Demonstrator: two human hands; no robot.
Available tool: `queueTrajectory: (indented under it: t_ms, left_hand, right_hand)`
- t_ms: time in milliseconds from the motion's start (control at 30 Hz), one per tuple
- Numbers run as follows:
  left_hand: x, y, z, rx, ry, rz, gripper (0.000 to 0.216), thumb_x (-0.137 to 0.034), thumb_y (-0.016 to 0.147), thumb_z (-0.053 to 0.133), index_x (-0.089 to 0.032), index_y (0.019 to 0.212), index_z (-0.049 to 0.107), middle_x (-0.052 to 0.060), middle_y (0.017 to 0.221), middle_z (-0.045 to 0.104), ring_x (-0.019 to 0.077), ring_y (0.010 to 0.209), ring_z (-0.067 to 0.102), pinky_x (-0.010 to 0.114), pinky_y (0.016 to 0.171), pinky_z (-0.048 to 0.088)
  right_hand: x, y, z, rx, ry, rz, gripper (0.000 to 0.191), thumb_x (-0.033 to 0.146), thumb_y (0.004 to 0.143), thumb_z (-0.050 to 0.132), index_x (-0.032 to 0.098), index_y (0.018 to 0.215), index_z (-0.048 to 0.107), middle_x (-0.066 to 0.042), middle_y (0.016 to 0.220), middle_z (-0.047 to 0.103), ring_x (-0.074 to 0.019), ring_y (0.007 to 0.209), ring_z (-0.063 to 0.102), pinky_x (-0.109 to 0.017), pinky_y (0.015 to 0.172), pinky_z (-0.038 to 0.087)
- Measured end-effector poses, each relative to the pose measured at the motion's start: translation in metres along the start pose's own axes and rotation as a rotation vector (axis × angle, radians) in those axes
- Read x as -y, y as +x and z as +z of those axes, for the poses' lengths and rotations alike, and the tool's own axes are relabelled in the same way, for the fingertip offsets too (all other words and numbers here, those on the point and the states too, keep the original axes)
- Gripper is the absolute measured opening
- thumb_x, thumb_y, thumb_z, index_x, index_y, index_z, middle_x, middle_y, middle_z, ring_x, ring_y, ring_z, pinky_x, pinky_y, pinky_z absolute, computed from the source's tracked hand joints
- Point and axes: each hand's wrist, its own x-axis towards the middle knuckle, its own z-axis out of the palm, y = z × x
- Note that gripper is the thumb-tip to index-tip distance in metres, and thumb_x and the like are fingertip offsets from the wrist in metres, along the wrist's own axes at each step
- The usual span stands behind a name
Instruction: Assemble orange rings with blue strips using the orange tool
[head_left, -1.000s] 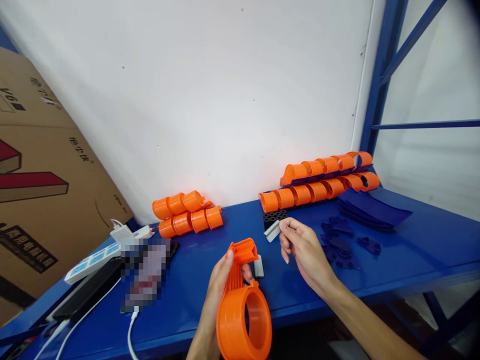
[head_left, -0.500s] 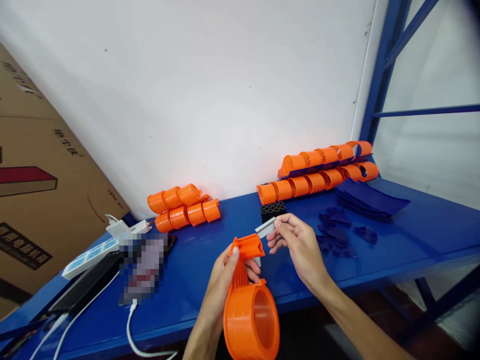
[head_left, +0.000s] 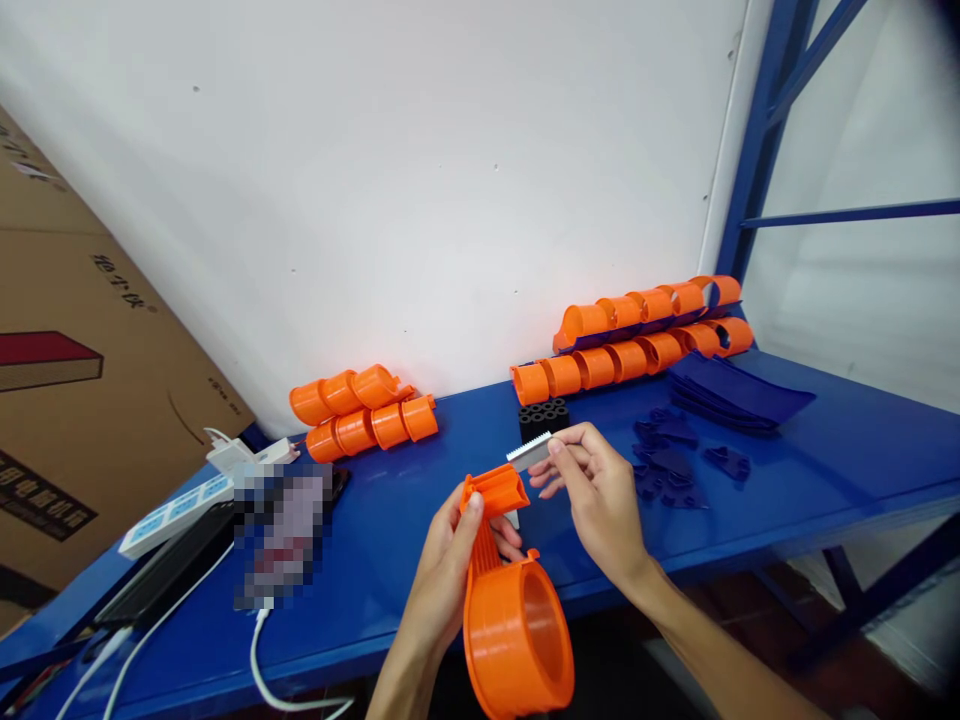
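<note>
My left hand (head_left: 446,565) is closed around the neck of an orange plastic tape dispenser (head_left: 510,640), whose wide round ring hangs below. Between thumb and fingers of my right hand (head_left: 600,490) is a thin grey metal blade (head_left: 529,452) with a toothed upper edge. The blade sits just above the right end of the dispenser's head, close to it; whether they touch I cannot tell. A pale piece (head_left: 513,518) shows behind the dispenser by my left fingers, mostly hidden. Past the blade stands a block of black rollers (head_left: 543,416).
Orange dispensers stand in rows at the back left (head_left: 356,432) and back right (head_left: 596,367). Dark blue sheets (head_left: 739,395) and small blue parts (head_left: 667,465) lie to the right. A power strip (head_left: 176,515), a pixelated item (head_left: 289,535) and white cables (head_left: 259,670) occupy the left of the blue table (head_left: 390,560).
The dispenser's ring has swung slightly right in my left hand. The blade, in my right hand, has shifted a little left toward the dispenser's head. The view has moved slightly.
</note>
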Motion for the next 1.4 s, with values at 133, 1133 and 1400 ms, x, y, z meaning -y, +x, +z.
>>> queueTrajectory:
  t_ms: [133, 1133, 1400]
  left_hand:
    - [-0.001, 0.000, 0.000, -0.051, 0.020, 0.016, 0.041, -0.050, 0.086, 0.060, -0.013, 0.105, 0.062, 0.006, 0.074, 0.071, 0.0160, 0.058, 0.064, 0.023, 0.050, 0.045]
    - [-0.002, -0.001, 0.004, -0.025, 0.125, 0.062, 0.036, -0.053, 0.087, 0.058, -0.017, 0.089, 0.059, -0.001, 0.059, 0.061, 0.0116, 0.050, 0.051, 0.022, 0.052, 0.041]
    - [-0.006, -0.001, 0.006, -0.152, 0.070, 0.043, 0.043, -0.058, 0.083, 0.061, -0.016, 0.071, 0.060, 0.000, 0.056, 0.060, 0.0106, 0.049, 0.050, 0.021, 0.049, 0.041]
  right_hand:
    - [0.003, -0.005, 0.001, 0.043, -0.050, -0.053, 0.022, 0.042, 0.095, 0.053, 0.021, 0.088, 0.057, -0.003, 0.075, 0.071, -0.0179, 0.067, 0.069, -0.026, 0.056, 0.056]
    - [0.002, -0.009, 0.002, 0.126, -0.166, -0.197, 0.007, 0.024, 0.094, 0.054, 0.021, 0.095, 0.060, 0.002, 0.076, 0.068, -0.0118, 0.062, 0.065, -0.021, 0.059, 0.052]
    - [0.002, -0.013, 0.000, 0.126, -0.193, -0.304, 0.029, 0.017, 0.094, 0.050, 0.024, 0.117, 0.067, -0.003, 0.105, 0.072, -0.0136, 0.076, 0.070, -0.023, 0.066, 0.058]
